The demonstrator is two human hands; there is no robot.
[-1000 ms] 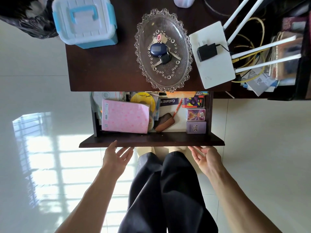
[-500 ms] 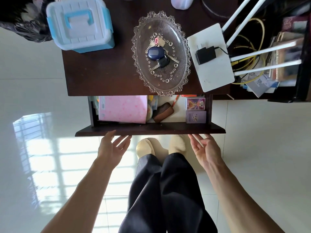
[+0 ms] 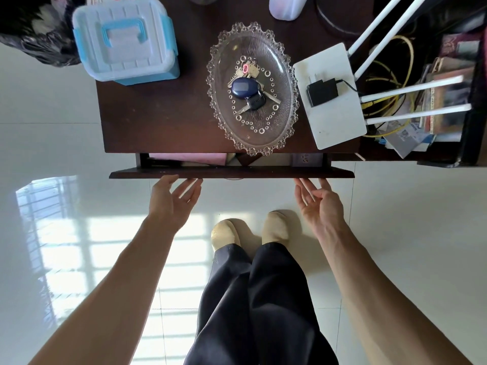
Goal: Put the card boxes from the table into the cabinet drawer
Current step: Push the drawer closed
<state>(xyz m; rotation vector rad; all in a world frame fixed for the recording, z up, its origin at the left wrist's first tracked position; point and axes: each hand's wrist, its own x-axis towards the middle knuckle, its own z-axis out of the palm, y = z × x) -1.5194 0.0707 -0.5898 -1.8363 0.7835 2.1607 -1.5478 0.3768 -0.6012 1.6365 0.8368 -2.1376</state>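
Now both hands, left hand [image 3: 168, 200] and right hand [image 3: 320, 202], fingers spread and empty, touch the front of the nearly shut drawer [image 3: 232, 175] under the tabletop [image 3: 158, 122].

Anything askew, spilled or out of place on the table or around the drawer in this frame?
Nothing is spilled or damaged. Two small oddities: the glass dish holding keys overhangs the table's front edge above the nearly shut drawer, and a loose black power adapter lies on the white router. Both hands, left and right, are open and empty.
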